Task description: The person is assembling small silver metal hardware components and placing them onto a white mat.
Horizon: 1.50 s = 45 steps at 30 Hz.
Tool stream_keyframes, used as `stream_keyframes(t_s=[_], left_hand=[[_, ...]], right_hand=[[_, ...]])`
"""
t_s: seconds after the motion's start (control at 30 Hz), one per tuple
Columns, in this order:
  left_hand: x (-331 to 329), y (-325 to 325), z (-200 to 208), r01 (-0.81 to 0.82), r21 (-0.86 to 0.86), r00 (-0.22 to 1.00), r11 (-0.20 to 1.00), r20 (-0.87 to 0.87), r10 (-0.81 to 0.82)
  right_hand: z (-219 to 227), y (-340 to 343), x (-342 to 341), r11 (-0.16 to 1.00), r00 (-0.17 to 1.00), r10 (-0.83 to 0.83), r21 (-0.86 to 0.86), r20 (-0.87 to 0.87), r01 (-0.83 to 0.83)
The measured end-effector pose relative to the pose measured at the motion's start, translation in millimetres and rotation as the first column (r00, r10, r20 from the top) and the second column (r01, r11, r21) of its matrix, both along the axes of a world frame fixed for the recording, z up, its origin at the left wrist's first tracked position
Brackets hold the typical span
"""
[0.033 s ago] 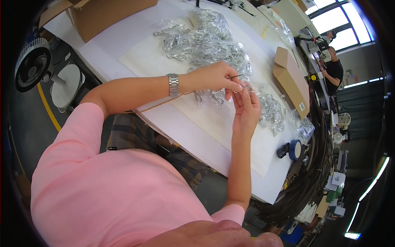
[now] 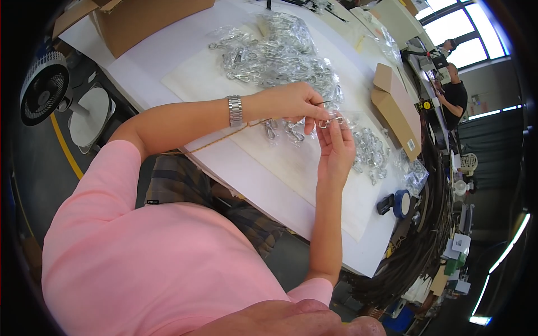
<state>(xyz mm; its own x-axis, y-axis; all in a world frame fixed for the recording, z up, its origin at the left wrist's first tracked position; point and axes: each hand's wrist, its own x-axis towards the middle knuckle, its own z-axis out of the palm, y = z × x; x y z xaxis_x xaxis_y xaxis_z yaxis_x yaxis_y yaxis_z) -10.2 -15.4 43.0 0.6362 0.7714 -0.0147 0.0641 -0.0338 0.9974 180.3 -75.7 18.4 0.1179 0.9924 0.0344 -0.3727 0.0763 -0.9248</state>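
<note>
White bench (image 2: 140, 73) with a cream sheet (image 2: 196, 84) on it; big carton (image 2: 151, 25) toward the left end, small carton (image 2: 395, 112) by the right edge, tape roll (image 2: 402, 204) toward the near-right corner. Bagged clips (image 2: 280, 50) heaped mid-bench; loose clips (image 2: 370, 148) piled between right hand (image 2: 336, 145) and small carton. Right hand pinches one shiny metal clip (image 2: 330, 122), over the sheet, well in from the near edge. Left hand (image 2: 302, 106) looks pinched on a brown cord (image 2: 224, 136) trailing back over the near edge; fingertips meet the right's. Thin dark end (image 2: 320, 103) by the left fingers: cord tip or tool, can't tell. Whether cord passes through the clip: hidden. Clip should be light, stiff, slick; hold its rounded body. Cord looks soft, limp; grip near its end.
</note>
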Motion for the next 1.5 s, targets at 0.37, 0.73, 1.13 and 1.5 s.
stream_keyframes(t_s=[0.37,0.73,1.13,1.5], left_hand=[[-2.4,7.3,-10.2,0.014,0.117,0.983,0.993,0.179,-0.035],[0.9,-3.3,-1.7,-0.038,0.221,0.965,0.975,0.26,-0.022],[-20.1,25.5,-7.9,0.266,-0.239,0.858,0.934,0.501,-0.116],[-8.4,-1.4,-1.9,0.163,0.368,0.987,0.916,-0.05,-0.156]], right_hand=[[8.8,2.0,-4.4,0.933,0.926,0.36,-0.037,0.118,-0.358],[15.4,8.1,24.5,0.684,0.69,0.6,-0.188,-0.405,-0.705],[18.7,2.9,14.3,0.908,0.909,0.398,-0.187,0.119,-0.374],[15.5,0.2,6.5,0.99,0.897,0.139,-0.069,0.42,-0.121]])
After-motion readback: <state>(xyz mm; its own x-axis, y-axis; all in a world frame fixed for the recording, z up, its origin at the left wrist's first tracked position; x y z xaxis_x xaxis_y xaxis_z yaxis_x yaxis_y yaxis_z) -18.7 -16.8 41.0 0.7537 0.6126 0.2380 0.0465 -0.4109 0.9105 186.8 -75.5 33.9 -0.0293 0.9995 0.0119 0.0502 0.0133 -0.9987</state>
